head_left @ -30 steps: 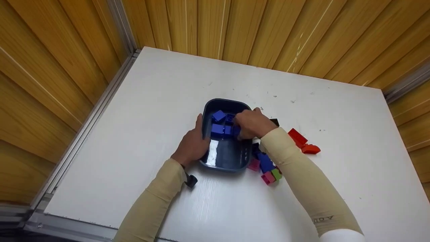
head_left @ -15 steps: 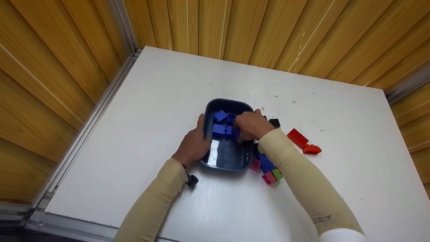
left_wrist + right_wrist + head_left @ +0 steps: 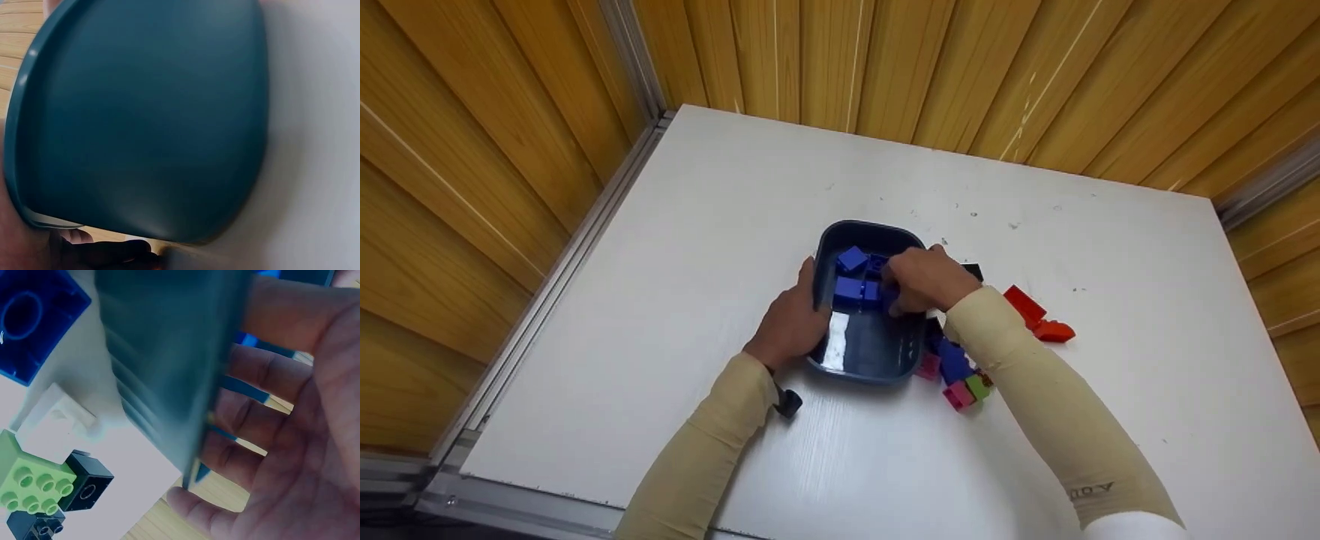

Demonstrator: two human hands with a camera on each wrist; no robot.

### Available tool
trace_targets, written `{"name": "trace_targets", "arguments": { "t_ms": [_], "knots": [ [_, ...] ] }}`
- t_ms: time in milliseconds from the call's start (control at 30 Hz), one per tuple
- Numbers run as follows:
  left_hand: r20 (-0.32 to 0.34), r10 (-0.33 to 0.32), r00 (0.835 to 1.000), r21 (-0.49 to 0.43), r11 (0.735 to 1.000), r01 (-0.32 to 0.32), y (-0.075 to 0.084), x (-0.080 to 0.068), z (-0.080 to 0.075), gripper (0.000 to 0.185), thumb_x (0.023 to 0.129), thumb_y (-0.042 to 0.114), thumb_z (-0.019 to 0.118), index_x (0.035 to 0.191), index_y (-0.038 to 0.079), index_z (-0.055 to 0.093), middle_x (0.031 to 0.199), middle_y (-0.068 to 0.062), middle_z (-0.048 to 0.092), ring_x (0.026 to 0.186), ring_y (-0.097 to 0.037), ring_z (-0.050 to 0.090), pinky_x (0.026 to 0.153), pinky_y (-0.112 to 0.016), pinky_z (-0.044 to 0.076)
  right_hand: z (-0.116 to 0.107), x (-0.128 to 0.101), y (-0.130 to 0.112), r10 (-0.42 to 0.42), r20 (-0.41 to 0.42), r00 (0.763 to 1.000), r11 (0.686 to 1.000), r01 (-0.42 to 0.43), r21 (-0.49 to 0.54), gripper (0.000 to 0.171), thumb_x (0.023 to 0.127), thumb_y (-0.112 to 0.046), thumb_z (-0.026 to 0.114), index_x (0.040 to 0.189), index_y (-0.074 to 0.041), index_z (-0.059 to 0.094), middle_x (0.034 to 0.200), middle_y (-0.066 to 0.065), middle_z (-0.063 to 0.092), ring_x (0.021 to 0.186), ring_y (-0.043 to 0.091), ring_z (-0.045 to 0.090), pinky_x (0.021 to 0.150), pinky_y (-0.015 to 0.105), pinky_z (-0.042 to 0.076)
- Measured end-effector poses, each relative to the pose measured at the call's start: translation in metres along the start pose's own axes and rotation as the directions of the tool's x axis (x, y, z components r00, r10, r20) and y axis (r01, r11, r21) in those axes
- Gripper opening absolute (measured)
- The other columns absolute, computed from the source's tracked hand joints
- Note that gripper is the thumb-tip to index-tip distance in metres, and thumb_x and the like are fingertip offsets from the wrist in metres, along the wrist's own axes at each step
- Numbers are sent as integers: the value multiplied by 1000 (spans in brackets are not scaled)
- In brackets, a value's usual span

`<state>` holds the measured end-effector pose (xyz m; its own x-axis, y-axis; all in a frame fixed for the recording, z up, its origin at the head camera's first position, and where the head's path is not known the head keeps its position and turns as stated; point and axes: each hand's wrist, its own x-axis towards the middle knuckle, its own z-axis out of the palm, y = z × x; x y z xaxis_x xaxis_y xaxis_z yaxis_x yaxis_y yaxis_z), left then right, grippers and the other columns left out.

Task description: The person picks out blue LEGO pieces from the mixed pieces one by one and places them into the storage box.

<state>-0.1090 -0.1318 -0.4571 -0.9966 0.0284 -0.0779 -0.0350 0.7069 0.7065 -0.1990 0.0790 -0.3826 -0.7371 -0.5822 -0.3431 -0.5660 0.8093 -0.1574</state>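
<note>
A dark blue rectangular plastic tub stands on the white table, with several blue toy bricks in its far half. My left hand grips the tub's left wall, thumb over the rim. In the left wrist view the tub's outer wall fills most of the picture. My right hand reaches over the right rim and pinches another blue brick inside, beside the others. From the right wrist view, the right fingers pass behind the tub's wall, which hides most of their tips.
Pink, light green and blue bricks lie just right of the tub. Red bricks and a black brick lie farther right. The right wrist view also has a white brick. Wood-panelled walls border the table.
Both hands and the tub stay almost in place. The right forearm has shifted slightly to the right; the bricks in the tub look the same.
</note>
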Motion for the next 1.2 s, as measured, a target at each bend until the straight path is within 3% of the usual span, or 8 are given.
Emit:
{"name": "trace_targets", "arguments": {
  "t_ms": [200, 333, 500, 600, 767, 1067, 1200],
  "knots": [
    [-4, 5, 1000, -10, 1000, -5, 2, 0, -1, 74, 104, 27, 48, 166, 6, 15, 117, -26, 72, 103, -34, 71, 93, -52, 55, -21, -18, 14, 16, -28, 999, 994, -13, 104, 40, 92, -30, 80, 126, -10, 74, 119, 10, 75, 106, 29, 67, 96, 51, 58],
    [-7, 3, 1000, -16, 1000, -3, 1, 0, -1, 70, 104, 29, 47, 164, 8, 18, 111, -24, 73, 98, -32, 70, 90, -51, 55, -33, -34, 34, -2, -80, 997, 995, 11, 101, 36, 93, -25, 79, 123, -5, 74, 113, 14, 75, 102, 30, 67, 95, 52, 57],
    [-2, -3, 1000, -19, 1000, 3, 1, 0, 0, 65, 103, 27, 48, 161, 10, 22, 104, -21, 73, 91, -29, 68, 85, -50, 54, -33, -64, 70, 116, 6, 993, 986, -116, 123, 43, 94, -25, 77, 132, -5, 69, 123, 20, 71, 108, 35, 67, 96, 56, 57],
    [-6, -2, 1000, -22, 1000, 1, 1, 0, 0, 61, 103, 26, 48, 158, 12, 26, 103, -20, 72, 87, -27, 66, 83, -49, 54, -25, -80, 88, 188, 102, 977, 974, -198, 110, 44, 94, -27, 77, 132, -5, 69, 121, 19, 71, 103, 33, 68, 90, 54, 59],
    [-6, 17, 1000, -33, 999, -17, 0, 1, -1, 54, 103, 25, 47, 153, 13, 30, 100, -17, 71, 84, -24, 63, 81, -46, 53, -3, -102, 105, 202, 226, 953, 966, -233, 116, 46, 93, -31, 79, 130, -5, 69, 114, 14, 70, 94, 25, 65, 82, 46, 60],
    [-8, 7, 1000, -43, 999, -7, 1, 0, -2, 55, 103, 25, 47, 154, 13, 30, 97, -14, 71, 82, -24, 62, 78, -45, 52, 35, -127, 104, 268, 273, 924, 945, -307, 109, 62, 80, -33, 91, 130, -7, 66, 121, 16, 68, 102, 30, 64, 81, 51, 60],
    [-7, 12, 1000, -46, 999, -12, 0, -1, -1, 55, 104, 26, 46, 155, 13, 29, 96, -15, 70, 82, -24, 62, 78, -45, 52, 54, -131, 100, 271, 252, 929, 949, -302, 91, 64, 75, -29, 95, 128, -6, 67, 113, 11, 69, 99, 26, 62, 81, 49, 61]
  ]
}}
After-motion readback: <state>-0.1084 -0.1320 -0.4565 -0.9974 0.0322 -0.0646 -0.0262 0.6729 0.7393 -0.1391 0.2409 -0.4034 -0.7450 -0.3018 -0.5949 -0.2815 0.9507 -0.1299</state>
